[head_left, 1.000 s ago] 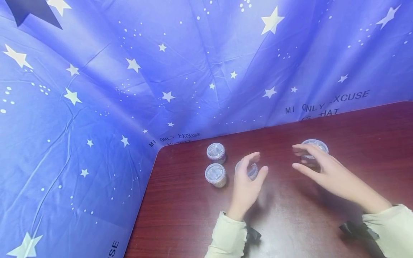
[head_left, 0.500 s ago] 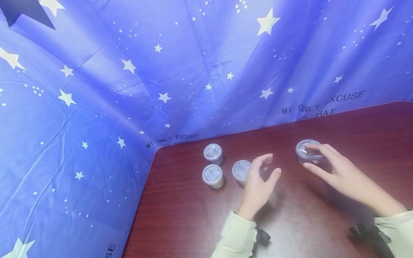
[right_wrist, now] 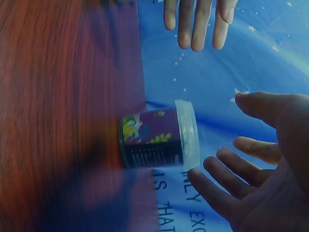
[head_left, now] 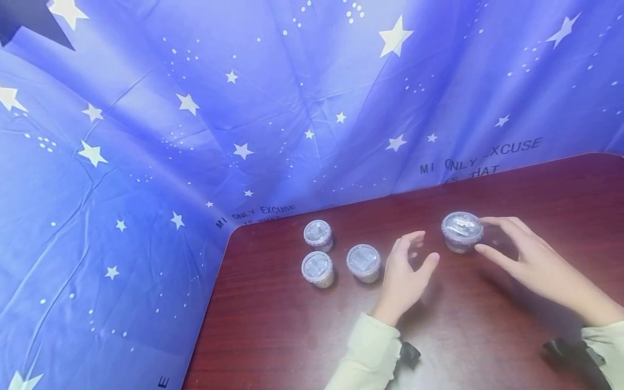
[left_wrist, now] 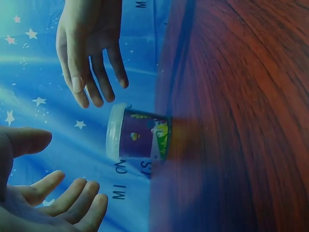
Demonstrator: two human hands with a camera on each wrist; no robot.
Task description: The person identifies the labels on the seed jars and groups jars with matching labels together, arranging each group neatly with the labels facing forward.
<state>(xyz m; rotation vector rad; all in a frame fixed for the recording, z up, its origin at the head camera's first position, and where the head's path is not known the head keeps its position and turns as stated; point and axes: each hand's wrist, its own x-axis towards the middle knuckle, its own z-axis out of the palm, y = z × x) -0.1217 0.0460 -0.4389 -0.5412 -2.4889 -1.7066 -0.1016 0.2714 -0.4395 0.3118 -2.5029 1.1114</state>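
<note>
On the right part of the dark red table stands a small lidded tub point(head_left: 462, 232) with a clear lid. Its purple printed label shows in both wrist views, where the tub point(left_wrist: 140, 133) is upright on the wood. Right beside it is my right hand point(head_left: 533, 265), fingers loosely bent and thumb apart, fingertips near the lid's edge. My left hand point(head_left: 407, 273) hovers palm inward with nothing in it, between this tub and a similar lidded tub point(head_left: 363, 263). Farther left, two more lidded tubs stand one behind the other, a front tub point(head_left: 318, 269) and a rear tub point(head_left: 318, 235).
The glossy wooden table point(head_left: 273, 336) ends at a blue curtain point(head_left: 292, 97) printed with stars and lettering, which hangs along the back and left side. Loose light sleeves point(head_left: 368, 346) with dark wrist bands cover both forearms.
Both hands have moved right: the right one from in front of the lone tub to its side, the left one away from the middle tub. The tubs stay put while the head view shifts slightly.
</note>
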